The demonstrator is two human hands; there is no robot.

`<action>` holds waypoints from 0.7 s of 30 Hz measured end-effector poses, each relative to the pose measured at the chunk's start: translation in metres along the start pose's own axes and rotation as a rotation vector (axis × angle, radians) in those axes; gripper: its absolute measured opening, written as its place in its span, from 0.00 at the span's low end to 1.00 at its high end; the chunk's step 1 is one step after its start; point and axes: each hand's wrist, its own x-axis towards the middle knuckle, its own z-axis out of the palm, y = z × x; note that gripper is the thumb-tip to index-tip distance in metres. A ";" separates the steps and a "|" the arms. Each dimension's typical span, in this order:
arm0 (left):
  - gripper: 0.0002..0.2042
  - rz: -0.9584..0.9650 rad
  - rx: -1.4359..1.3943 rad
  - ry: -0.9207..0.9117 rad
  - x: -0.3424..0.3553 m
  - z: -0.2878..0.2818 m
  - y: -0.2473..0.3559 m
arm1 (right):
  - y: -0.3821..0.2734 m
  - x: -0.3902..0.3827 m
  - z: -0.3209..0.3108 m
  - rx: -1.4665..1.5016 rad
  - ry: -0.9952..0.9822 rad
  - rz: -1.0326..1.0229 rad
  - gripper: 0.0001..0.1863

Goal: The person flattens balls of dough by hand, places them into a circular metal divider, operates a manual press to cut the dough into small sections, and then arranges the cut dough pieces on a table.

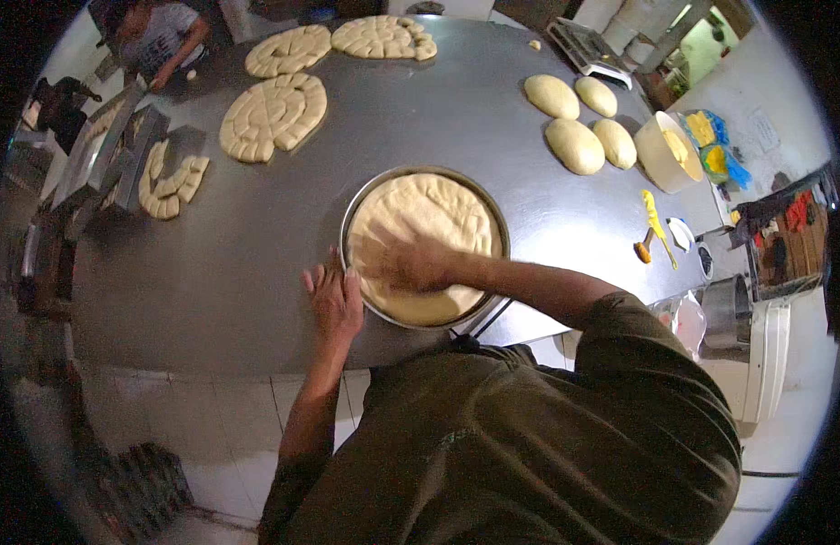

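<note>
A round metal pan (502, 227) sits in front of me near the table's front edge. Flattened pale dough (456, 213) fills it almost to the wall, its top dimpled and creased. My right hand (411, 261) lies over the left-middle of the dough, its fingers smeared by motion. Beside the pan's lower left rim is my left hand (335, 295), fingers spread apart, with its inner side against or very close to the rim.
Cut dough rounds (274, 116) lie at the far left, near a partial coil (172, 182). Several dough balls (574, 145), a white tub (667, 154) and a scale (588, 53) stand at right. A yellow-handled tool (654, 218) lies nearer. Another person (165, 41) works far left.
</note>
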 end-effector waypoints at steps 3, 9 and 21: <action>0.31 -0.047 0.041 -0.075 0.000 0.002 -0.008 | -0.038 0.013 0.009 0.144 -0.176 -0.037 0.36; 0.31 -0.048 -0.033 0.026 0.009 0.005 0.005 | 0.028 0.037 -0.009 0.097 -0.120 0.551 0.54; 0.47 -0.499 0.514 -0.083 0.036 -0.007 0.012 | 0.163 0.007 -0.033 1.281 -0.229 0.505 0.39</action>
